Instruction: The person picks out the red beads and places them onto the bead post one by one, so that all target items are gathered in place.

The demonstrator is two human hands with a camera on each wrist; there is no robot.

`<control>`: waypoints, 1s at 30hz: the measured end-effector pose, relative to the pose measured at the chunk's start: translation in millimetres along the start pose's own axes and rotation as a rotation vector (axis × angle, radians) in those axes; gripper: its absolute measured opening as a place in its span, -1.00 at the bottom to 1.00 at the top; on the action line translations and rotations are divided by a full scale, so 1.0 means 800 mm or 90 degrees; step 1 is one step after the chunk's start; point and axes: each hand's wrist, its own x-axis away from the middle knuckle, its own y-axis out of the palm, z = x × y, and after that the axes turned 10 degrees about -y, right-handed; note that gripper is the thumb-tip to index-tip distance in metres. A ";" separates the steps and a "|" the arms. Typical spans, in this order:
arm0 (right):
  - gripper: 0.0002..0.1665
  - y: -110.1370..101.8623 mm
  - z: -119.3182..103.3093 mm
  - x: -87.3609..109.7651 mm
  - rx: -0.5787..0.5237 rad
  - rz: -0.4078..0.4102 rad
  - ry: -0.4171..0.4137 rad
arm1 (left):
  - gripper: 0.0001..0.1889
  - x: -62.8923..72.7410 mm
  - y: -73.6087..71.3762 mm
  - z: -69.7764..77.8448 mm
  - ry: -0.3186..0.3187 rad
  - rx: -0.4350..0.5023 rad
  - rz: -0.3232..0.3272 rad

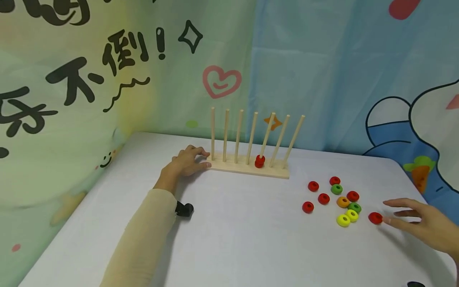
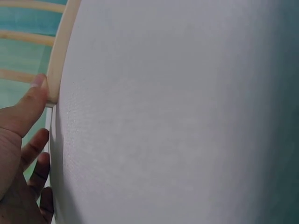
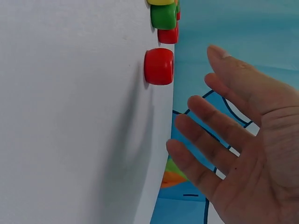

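Note:
At the back of the white table stands a wooden peg rack (image 1: 247,169) with several upright pegs in a row. Red beads (image 1: 259,161) are stacked low on one peg right of its middle. My left hand (image 1: 188,161) pinches the rack's left end, its thumb (image 2: 33,105) on the front edge and the other fingers behind. Far to the right, my right hand (image 1: 423,223) is held over the table with fingers spread and nothing in the palm. Its thumb is right beside a single red bead (image 1: 375,218); in the right wrist view that red bead (image 3: 159,66) stands apart from the fingers.
Left of my right hand lie several loose beads: red (image 1: 324,199), green (image 1: 336,189), orange (image 1: 342,202) and yellow (image 1: 343,220), some touching. A printed cloth (image 1: 294,59) hangs behind the table (image 1: 244,239). A black strap mount (image 1: 184,209) sits at my left wrist.

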 end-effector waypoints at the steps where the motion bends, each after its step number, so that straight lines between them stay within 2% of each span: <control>1: -0.05 0.001 0.000 0.000 -0.003 -0.008 0.001 | -0.47 0.000 0.000 0.001 -0.001 0.001 0.000; 11: -0.08 0.009 -0.002 0.011 -0.032 -0.034 -0.001 | -0.47 -0.001 0.006 0.003 -0.010 0.003 0.000; 20: -0.16 0.016 -0.002 0.009 -0.069 -0.077 0.004 | -0.48 -0.001 0.003 -0.002 -0.007 0.010 0.008; 30: -0.32 0.016 -0.005 0.010 -0.061 -0.069 -0.004 | -0.47 -0.003 0.004 -0.002 -0.012 0.012 0.012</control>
